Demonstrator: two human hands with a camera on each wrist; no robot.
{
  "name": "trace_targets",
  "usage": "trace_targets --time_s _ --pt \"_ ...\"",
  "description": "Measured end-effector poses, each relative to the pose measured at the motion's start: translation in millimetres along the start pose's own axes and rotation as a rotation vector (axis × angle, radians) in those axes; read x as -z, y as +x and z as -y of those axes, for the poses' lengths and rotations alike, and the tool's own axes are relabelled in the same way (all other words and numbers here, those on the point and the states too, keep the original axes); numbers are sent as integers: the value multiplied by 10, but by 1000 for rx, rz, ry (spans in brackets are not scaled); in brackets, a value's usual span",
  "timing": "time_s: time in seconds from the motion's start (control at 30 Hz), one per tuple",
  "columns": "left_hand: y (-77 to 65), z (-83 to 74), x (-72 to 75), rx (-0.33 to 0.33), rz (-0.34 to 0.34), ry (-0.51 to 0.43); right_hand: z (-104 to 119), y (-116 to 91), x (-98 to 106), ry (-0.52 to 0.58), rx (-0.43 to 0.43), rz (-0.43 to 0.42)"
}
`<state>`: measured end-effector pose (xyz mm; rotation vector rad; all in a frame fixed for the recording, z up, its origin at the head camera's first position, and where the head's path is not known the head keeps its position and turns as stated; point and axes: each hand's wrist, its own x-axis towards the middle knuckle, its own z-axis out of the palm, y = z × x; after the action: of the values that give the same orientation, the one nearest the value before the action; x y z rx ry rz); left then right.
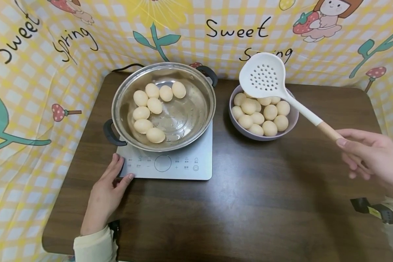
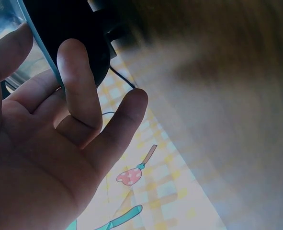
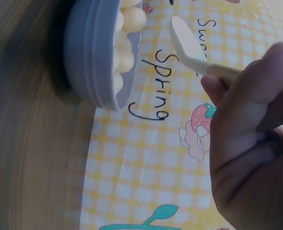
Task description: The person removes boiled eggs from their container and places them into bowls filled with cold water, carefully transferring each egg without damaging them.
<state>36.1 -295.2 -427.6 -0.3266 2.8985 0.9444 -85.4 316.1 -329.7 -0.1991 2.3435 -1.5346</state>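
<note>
Skimmer (image 1: 278, 82) overhangs bowl (image 1: 293, 115), with room toward pot (image 1: 193, 105).

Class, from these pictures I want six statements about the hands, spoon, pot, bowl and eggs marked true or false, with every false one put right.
1. The right hand holds the slotted spoon. True.
2. The pot stands on the cooktop. True.
3. The slotted spoon is dipped in the pot. False: it is raised in the air, overlapping the bowl in the head view.
4. Eight eggs lie in the pot. True.
5. The left hand grips a pot handle. False: it touches the cooktop at its near left corner.
6. More eggs show in the pot than in the bowl. False: more show in the bowl.
</note>
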Motion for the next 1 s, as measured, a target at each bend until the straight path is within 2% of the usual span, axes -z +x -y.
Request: trace_targets --time_s 0.17,0.37,0.63,0.87,0.93,1.0 --pt "1 -8 8 -3 -5 -1 84 16 -65 93 47 54" --pt "-7 -10 17 2 -6 -1 268 72 -242 -14 46 4" --pt "-15 17 -7 -8 -2 -5 421 216 -533 -81 19 61" --pt "-15 17 8 -18 -28 -1 542 368 -773 -113 -3 101" --pt "-16 18 12 -18 -26 -2 576 418 -862 -175 34 97" --pt "-19 24 8 -17 -27 -3 608 471 -957 -273 122 86"
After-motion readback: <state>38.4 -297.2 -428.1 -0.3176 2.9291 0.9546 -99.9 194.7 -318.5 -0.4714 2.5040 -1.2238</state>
